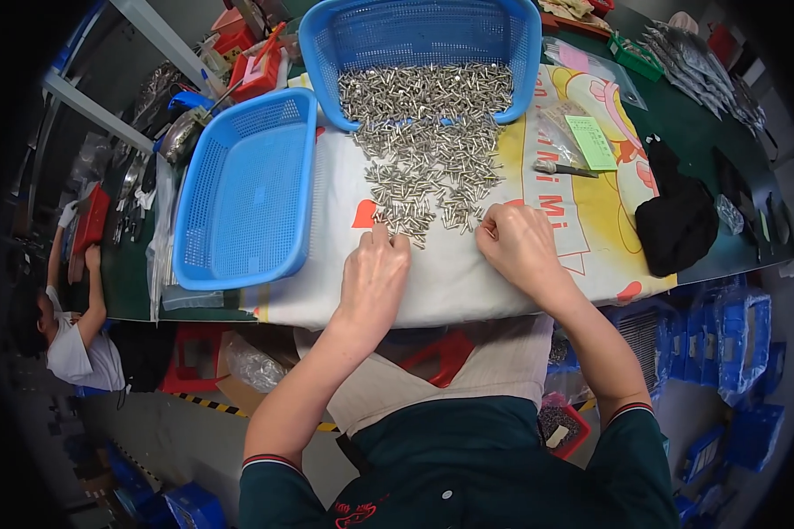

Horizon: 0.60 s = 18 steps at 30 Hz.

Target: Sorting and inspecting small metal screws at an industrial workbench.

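A heap of small silvery metal pieces, like short pins or rivets [432, 159], spreads over a printed cloth [318, 273] in front of me. It spills from a blue perforated basket [419, 35], tipped toward me at the back. At the heap's near left edge, my left hand [377, 273] has its fingers curled down. My right hand [518, 245] is closed at the near right edge, thumb and forefinger together. What either hand pinches, if anything, is hidden or too small to make out. A second blue basket [247, 194] with nothing in it stands to the left.
On the right of the cloth lie a green paper slip [591, 143], a dark-handled tool [566, 168] and a black cloth bundle [677, 225]. Red bins [258, 75] stand at the back left. A co-worker [79, 348] sits at the far left. Blue crates [741, 344] are stacked at the lower right.
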Tool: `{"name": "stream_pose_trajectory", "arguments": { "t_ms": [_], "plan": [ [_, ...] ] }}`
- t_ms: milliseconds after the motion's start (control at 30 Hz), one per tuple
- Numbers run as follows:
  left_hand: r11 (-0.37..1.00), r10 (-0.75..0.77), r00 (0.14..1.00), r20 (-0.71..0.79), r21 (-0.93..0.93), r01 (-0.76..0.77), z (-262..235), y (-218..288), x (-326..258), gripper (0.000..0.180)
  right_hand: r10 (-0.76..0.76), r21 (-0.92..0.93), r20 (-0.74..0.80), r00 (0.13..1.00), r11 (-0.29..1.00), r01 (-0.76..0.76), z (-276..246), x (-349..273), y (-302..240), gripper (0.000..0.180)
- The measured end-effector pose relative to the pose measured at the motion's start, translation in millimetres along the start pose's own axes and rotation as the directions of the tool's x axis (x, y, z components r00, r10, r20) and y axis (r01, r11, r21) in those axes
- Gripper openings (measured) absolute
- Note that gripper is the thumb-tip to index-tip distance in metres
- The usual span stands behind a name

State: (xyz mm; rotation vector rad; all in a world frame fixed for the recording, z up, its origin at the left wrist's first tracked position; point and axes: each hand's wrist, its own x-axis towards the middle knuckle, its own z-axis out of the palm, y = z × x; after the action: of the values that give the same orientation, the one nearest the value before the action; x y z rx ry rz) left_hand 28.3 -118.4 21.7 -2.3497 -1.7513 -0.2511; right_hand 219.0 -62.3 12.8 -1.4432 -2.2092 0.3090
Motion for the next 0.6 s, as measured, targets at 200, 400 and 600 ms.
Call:
{"name": "stream_pose_trajectory", "arguments": {
  "t_ms": [200,400,600],
  "plan": [
    [0.98,-0.028,0.999,-0.043,-0.197,0.019,7.8,-12.8,3.8,0.009,-0.269,-0.193,-0.034,0.963,0.947,0.258,1.7,-4.8,-6.2,0.004],
    [0.911,-0.136,0.985,-0.105,-0.403,0.083,1.9,8.2,14.5,0.006,-0.255,-0.145,0.045,0.966,0.955,0.259,1.0,-2.4,-3.8,0.002],
    [0.936,-0.185,0.981,-0.065,-0.317,0.156,8.0,20.0,22.2,0.008,-0.329,-0.173,0.049,0.943,0.927,0.333,1.4,-3.5,-4.1,0.002]
  ]
}}
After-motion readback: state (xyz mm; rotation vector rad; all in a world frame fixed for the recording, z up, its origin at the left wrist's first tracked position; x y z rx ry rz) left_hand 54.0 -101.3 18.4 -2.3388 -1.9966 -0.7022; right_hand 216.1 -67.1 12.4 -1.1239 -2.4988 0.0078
